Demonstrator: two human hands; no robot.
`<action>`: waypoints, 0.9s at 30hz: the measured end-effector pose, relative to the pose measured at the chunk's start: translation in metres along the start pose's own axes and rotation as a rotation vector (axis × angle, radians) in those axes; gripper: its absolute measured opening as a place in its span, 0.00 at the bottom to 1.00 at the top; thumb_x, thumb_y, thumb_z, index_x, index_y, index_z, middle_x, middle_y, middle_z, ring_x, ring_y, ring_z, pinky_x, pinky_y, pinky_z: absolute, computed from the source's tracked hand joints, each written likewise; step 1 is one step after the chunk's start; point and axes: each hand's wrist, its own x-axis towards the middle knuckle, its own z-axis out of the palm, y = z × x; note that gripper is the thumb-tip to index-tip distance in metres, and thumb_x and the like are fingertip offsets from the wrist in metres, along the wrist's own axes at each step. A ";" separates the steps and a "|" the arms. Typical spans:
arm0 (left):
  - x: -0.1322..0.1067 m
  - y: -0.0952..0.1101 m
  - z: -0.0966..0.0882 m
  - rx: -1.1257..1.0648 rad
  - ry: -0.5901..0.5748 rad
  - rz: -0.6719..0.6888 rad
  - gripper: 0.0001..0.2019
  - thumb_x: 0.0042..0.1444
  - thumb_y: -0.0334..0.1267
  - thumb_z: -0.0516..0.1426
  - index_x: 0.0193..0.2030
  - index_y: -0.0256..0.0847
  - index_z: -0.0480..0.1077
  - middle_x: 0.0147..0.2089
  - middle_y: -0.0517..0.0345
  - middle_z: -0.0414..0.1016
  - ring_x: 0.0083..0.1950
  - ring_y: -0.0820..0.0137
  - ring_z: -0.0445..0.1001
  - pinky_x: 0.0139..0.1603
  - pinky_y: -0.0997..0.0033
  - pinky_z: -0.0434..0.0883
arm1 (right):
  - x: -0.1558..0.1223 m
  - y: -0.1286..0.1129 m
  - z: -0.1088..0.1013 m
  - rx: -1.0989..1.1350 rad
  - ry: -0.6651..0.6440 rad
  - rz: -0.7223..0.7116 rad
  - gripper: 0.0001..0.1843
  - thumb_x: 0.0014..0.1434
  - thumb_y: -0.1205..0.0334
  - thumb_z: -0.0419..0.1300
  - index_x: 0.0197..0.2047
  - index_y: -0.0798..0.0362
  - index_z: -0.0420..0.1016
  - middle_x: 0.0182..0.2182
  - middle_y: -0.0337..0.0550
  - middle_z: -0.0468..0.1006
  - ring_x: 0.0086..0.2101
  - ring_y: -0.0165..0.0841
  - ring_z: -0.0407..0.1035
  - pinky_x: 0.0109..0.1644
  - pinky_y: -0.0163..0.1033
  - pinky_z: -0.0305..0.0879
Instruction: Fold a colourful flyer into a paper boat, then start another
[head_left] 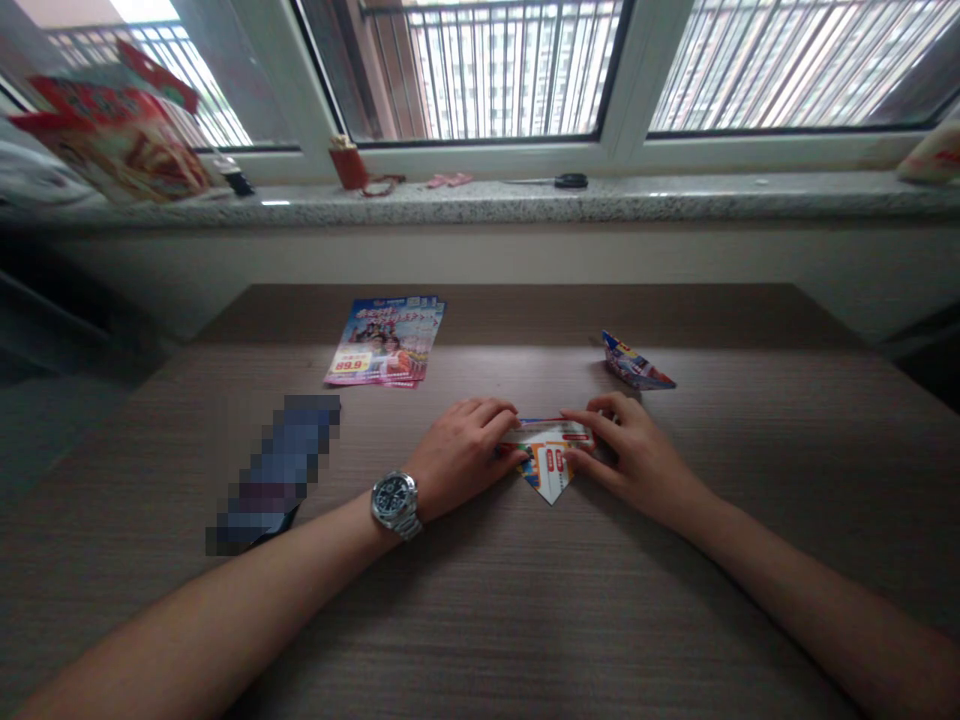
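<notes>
A glossy printed flyer folded into a pointed shape [547, 462] lies on the wood-grain table, its tip toward me. My left hand [463, 456] pinches its left end, and a steel wristwatch [395, 503] sits on that wrist. My right hand [628, 452] grips its right end, with the fingertips on the paper's top edge. Just beyond my right hand stands a small folded paper boat [637, 363]. A stack of colourful flyers [384, 342] lies beyond my left hand.
A pixelated, blurred-out object [281, 470] lies left of my left forearm. Beyond the table [525, 610] is a speckled stone windowsill [480, 200] holding a red cup [348, 167], scissors [570, 181] and a printed bag [116, 140].
</notes>
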 end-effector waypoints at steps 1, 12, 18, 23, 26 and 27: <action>0.000 0.000 0.000 -0.003 -0.002 0.002 0.14 0.62 0.43 0.62 0.50 0.39 0.69 0.55 0.49 0.75 0.54 0.58 0.73 0.56 0.53 0.72 | 0.000 0.000 0.000 0.001 -0.003 -0.002 0.23 0.65 0.52 0.60 0.62 0.49 0.72 0.49 0.54 0.70 0.47 0.46 0.67 0.50 0.54 0.70; 0.000 0.000 0.001 -0.056 -0.029 0.040 0.11 0.63 0.41 0.61 0.48 0.39 0.67 0.51 0.50 0.76 0.51 0.59 0.74 0.53 0.57 0.72 | 0.000 -0.003 -0.001 0.010 0.009 0.003 0.25 0.63 0.54 0.62 0.62 0.47 0.70 0.52 0.54 0.68 0.48 0.46 0.67 0.51 0.55 0.70; 0.000 0.000 0.002 -0.038 -0.010 0.044 0.20 0.63 0.39 0.61 0.60 0.41 0.65 0.53 0.51 0.76 0.52 0.59 0.74 0.54 0.57 0.71 | 0.000 -0.003 -0.002 0.011 0.039 -0.008 0.20 0.61 0.55 0.64 0.56 0.47 0.73 0.51 0.53 0.70 0.47 0.46 0.67 0.49 0.54 0.71; 0.000 0.000 0.003 -0.046 -0.025 0.083 0.20 0.66 0.39 0.59 0.63 0.42 0.65 0.54 0.51 0.75 0.51 0.61 0.73 0.53 0.58 0.72 | 0.001 -0.005 -0.003 -0.015 0.054 -0.072 0.13 0.62 0.58 0.65 0.50 0.47 0.74 0.48 0.50 0.73 0.48 0.46 0.67 0.51 0.54 0.69; 0.000 -0.002 0.003 -0.053 -0.024 0.108 0.16 0.68 0.40 0.56 0.61 0.43 0.68 0.52 0.51 0.75 0.50 0.62 0.73 0.52 0.59 0.72 | 0.003 -0.005 -0.004 0.031 0.016 -0.121 0.11 0.63 0.60 0.64 0.49 0.48 0.73 0.47 0.49 0.76 0.48 0.45 0.68 0.52 0.53 0.70; 0.000 -0.002 0.003 -0.053 -0.027 0.113 0.15 0.69 0.40 0.55 0.60 0.44 0.69 0.52 0.51 0.75 0.49 0.63 0.73 0.51 0.59 0.72 | 0.003 -0.005 -0.004 0.050 0.002 -0.132 0.11 0.63 0.60 0.63 0.49 0.48 0.73 0.47 0.49 0.76 0.48 0.44 0.69 0.52 0.53 0.71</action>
